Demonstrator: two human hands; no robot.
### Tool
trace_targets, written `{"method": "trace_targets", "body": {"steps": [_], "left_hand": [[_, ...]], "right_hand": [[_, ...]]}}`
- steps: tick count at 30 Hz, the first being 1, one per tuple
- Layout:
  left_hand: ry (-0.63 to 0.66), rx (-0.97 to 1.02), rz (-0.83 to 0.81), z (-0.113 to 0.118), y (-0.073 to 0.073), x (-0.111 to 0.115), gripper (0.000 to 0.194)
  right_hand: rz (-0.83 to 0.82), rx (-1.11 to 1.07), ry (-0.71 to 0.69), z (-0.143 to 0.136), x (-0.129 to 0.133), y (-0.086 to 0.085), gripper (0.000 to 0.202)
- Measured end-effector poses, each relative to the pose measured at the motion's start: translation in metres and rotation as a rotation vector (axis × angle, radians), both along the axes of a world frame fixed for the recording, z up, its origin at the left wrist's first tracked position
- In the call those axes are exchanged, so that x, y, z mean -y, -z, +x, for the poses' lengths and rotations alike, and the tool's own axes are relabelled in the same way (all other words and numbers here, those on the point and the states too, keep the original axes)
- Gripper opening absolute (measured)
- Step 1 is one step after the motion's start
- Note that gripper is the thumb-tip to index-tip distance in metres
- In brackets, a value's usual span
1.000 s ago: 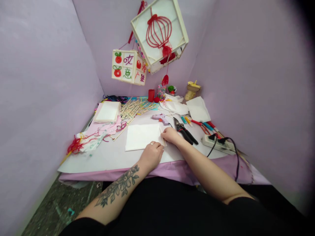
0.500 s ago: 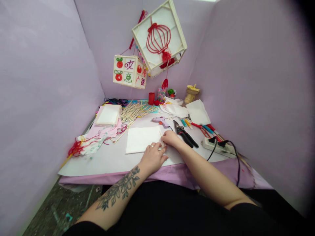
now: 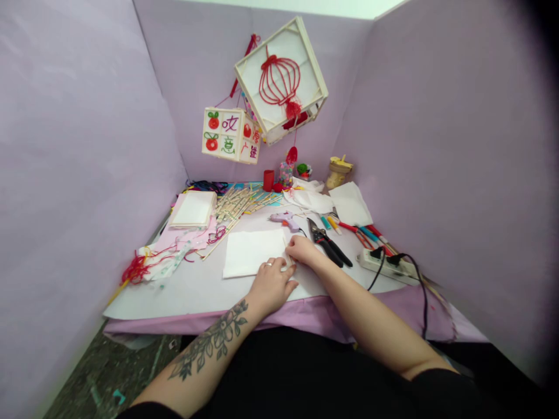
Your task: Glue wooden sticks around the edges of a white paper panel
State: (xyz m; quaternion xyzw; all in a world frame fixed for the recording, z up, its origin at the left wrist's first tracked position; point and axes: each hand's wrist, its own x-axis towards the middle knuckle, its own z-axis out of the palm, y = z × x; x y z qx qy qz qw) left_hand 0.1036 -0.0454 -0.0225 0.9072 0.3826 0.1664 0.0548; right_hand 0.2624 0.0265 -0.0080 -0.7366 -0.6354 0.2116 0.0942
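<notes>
A white paper sheet lies on the table in front of me, with a thin pale wooden stick along its right edge. My left hand rests over the sheet's lower right corner, palm down, fingers stretched out and their tips near the stick's lower end. From the right, my right hand pinches the stick near its middle, fingers closed. Its fingertips are partly hidden. Just beyond the sheet lies a lilac hot glue gun. Black-handled pruning shears lie to the right of my right hand.
Wooden sticks are piled at the back. White framed panels lie on the left, red yarn nearer. A power strip with black cords sits at right. Two lanterns hang above the table.
The camera view has tipped up slightly, so the table and lanterns sit lower in the picture. Both hands stay at the sheet's right edge, nearly still.
</notes>
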Motion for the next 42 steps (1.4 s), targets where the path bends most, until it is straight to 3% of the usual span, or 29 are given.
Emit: {"method": "trace_targets", "body": {"steps": [10,19,28,33,38,40,42], "left_hand": [[-0.001,0.001,0.005,0.0,0.0,0.0,0.039],[-0.007,-0.026,0.044,0.0,-0.001,0.003,0.042],[-0.006,-0.015,0.039,-0.001,-0.002,0.002,0.038],[0.043,0.093,0.089,-0.008,-0.006,0.009,0.033],[0.128,0.292,0.111,-0.022,-0.01,0.013,0.017],[0.159,0.308,0.109,-0.028,-0.017,0.011,0.02],[0.186,0.281,0.119,-0.035,-0.028,0.005,0.022]], "right_hand": [[0.016,-0.09,0.059,0.0,0.0,0.001,0.021],[-0.06,-0.317,0.072,0.008,0.003,0.007,0.016],[-0.073,-0.378,0.099,0.003,0.006,-0.004,0.009],[-0.028,-0.449,0.087,0.005,0.01,-0.006,0.017],[0.188,-0.352,0.15,0.027,-0.025,-0.018,0.02],[0.234,-0.14,0.158,0.036,-0.05,-0.022,0.022],[0.177,0.049,0.121,0.042,-0.073,-0.024,0.031]]}}
